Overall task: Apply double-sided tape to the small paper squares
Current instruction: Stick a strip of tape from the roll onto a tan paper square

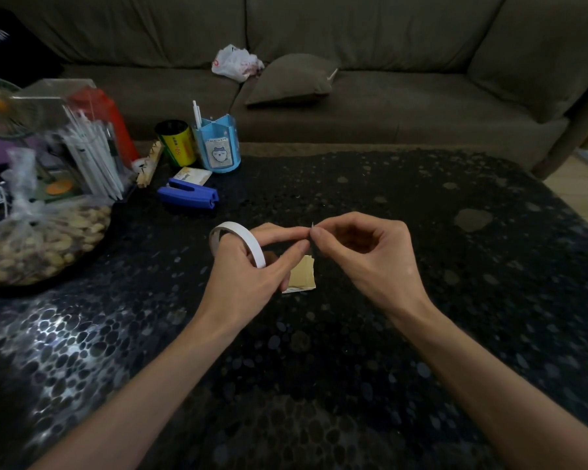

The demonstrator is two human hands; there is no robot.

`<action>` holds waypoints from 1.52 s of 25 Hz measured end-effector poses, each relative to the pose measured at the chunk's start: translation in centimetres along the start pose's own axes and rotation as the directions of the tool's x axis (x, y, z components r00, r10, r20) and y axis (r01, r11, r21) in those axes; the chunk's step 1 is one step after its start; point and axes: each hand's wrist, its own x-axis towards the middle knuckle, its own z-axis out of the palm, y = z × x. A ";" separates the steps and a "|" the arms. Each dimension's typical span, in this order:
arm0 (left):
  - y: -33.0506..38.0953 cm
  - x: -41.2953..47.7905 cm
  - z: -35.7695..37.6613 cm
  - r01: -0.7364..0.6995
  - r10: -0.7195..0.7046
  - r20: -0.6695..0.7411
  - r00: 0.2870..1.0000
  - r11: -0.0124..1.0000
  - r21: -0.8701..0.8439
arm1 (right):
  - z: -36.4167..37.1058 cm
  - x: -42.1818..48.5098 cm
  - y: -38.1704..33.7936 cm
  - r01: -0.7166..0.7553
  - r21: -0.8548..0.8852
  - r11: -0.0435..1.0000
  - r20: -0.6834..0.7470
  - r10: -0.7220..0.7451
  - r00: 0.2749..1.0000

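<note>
A white roll of double-sided tape (241, 239) hangs around the fingers of my left hand (252, 266), above the middle of the dark table. The left thumb and forefinger meet those of my right hand (360, 252), and both pinch a tiny piece of tape (311, 227) between the fingertips. Below the hands a small stack of tan paper squares (302, 275) lies flat on the table, partly hidden by my left fingers.
The dark pebble-patterned table (421, 215) carries a blue stapler (189, 195), a blue pen holder (218, 144), a yellow can (177, 142), a clear box of pens (82, 140) and a bag of nuts (38, 239) at the left. A grey sofa (353, 96) stands behind.
</note>
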 end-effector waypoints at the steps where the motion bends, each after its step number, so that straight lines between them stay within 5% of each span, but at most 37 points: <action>1: 0.0 0.0 0.0 0.003 -0.003 0.006 1.000 1.000 -0.001 | 0.0 0.0 0.0 -0.001 -0.005 1.000 0.002 0.001 1.000; 7: 0.3 0.0 -0.2 0.053 -0.054 -0.028 0.998 0.998 -0.033 | 0.0 -0.2 -0.1 -0.003 -0.034 0.999 0.024 0.004 1.000; 14: -0.1 -0.1 0.4 0.238 -0.273 -0.170 0.947 0.950 -0.203 | 0.6 -0.4 -0.2 -0.013 -0.090 0.996 -0.005 0.013 1.000; 32: -0.4 -0.4 0.5 -0.016 0.026 -0.080 0.996 0.992 0.129 | 0.6 -0.5 -0.3 0.056 -0.249 0.967 -0.004 -0.058 0.998; 38: -0.5 -0.5 0.5 0.004 0.008 -0.079 0.997 0.988 0.154 | 0.3 -0.5 -0.4 0.117 -0.330 0.937 0.024 -0.115 0.993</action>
